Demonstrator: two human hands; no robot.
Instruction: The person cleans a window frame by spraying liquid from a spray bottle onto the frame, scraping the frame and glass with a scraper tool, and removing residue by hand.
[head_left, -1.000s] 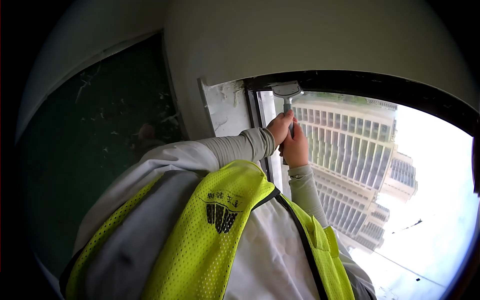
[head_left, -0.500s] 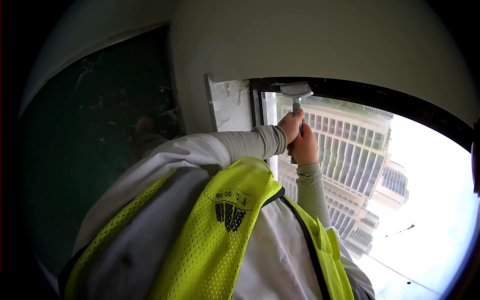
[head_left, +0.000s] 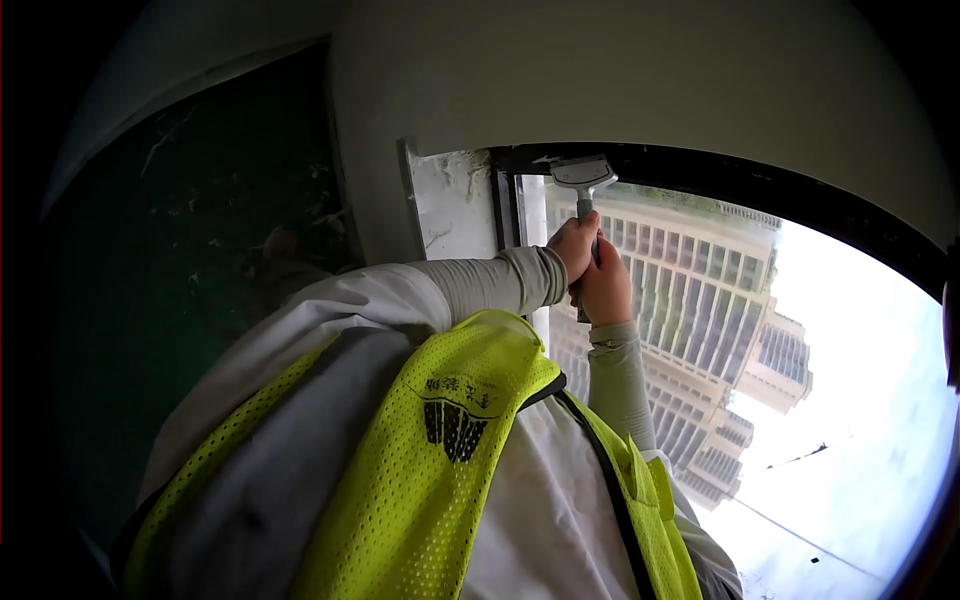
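Observation:
A scraper (head_left: 586,176) with a wide silver head and a grey handle points up at the dark window frame (head_left: 690,165). Its head lies over the edge where frame and glass meet; whether the blade touches is hard to make out. My left hand (head_left: 573,248), reaching across from the left, is wrapped round the handle. Just below and to the right, my right hand (head_left: 606,287) closes round the lower part of the same handle. The fingers of both hands overlap and partly hide the grip.
The window glass (head_left: 850,420) shows tall buildings and bright sky outside. Left of the frame is a pale, smeared strip (head_left: 455,205). A dark green surface (head_left: 200,230) with white marks fills the far left. A plain wall (head_left: 620,80) borders the frame.
The whole view has shifted slightly, so frame, scraper and hands appear a little further up and left. Both hands keep their hold, and the scraper stays at nearly the same spot on the frame.

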